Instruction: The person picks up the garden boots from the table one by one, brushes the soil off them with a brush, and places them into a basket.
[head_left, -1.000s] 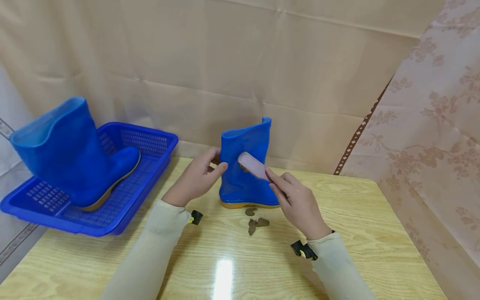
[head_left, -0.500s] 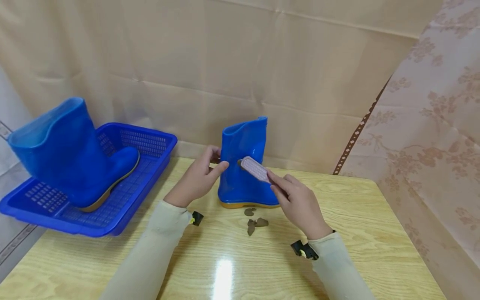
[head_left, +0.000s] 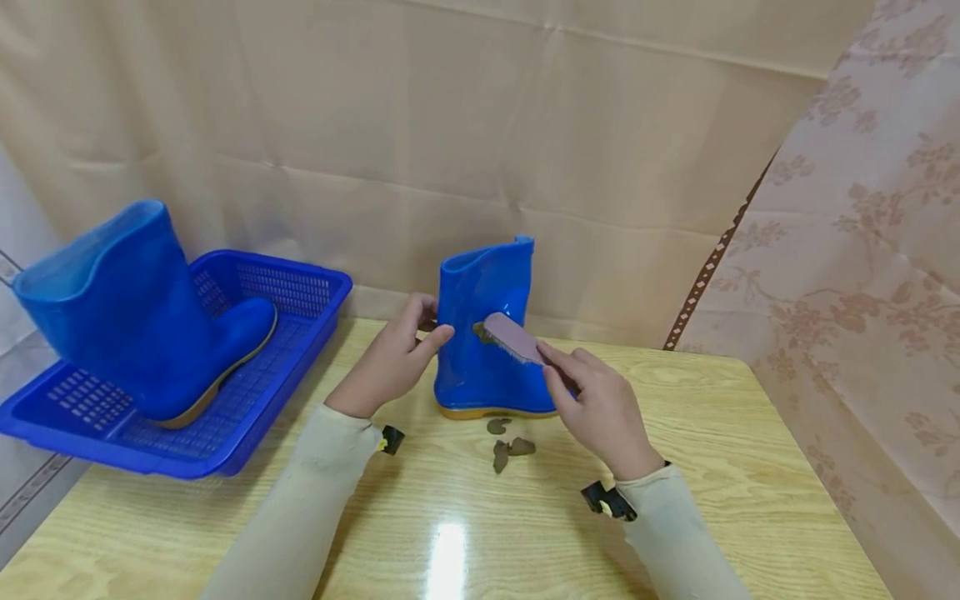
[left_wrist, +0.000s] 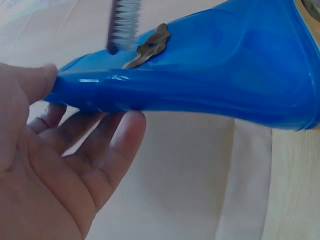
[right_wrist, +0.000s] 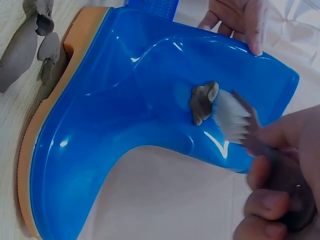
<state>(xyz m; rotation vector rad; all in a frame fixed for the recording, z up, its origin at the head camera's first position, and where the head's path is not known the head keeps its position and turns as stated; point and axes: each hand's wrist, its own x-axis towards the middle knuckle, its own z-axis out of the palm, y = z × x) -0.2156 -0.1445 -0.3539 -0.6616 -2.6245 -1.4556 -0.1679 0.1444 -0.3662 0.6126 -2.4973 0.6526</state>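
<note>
A blue rain boot (head_left: 468, 371) with a yellow sole stands upright on the table, toe to the right. My left hand (head_left: 393, 354) holds the back of its shaft, thumb on the near side and fingers behind. In my right hand (head_left: 600, 408) is a brush with a pinkish-mauve back (head_left: 513, 337) and pale bristles (right_wrist: 231, 117). The bristle end is beside a brown mud-like lump (right_wrist: 202, 103) stuck on the shaft; in the left wrist view the brush (left_wrist: 125, 25) is at the upper edge of that lump.
Several brown flakes (head_left: 521, 447) lie on the wood-grain table (head_left: 360, 533) before the boot. At left, a second blue boot (head_left: 142, 325) leans in a blue plastic basket (head_left: 247, 437). A beige curtain (head_left: 375, 125) hangs behind.
The brush has slid slightly down and right off the lump, and its back has turned so the bristles face downward. More of the lump shows. My left hand has stayed on the boot.
</note>
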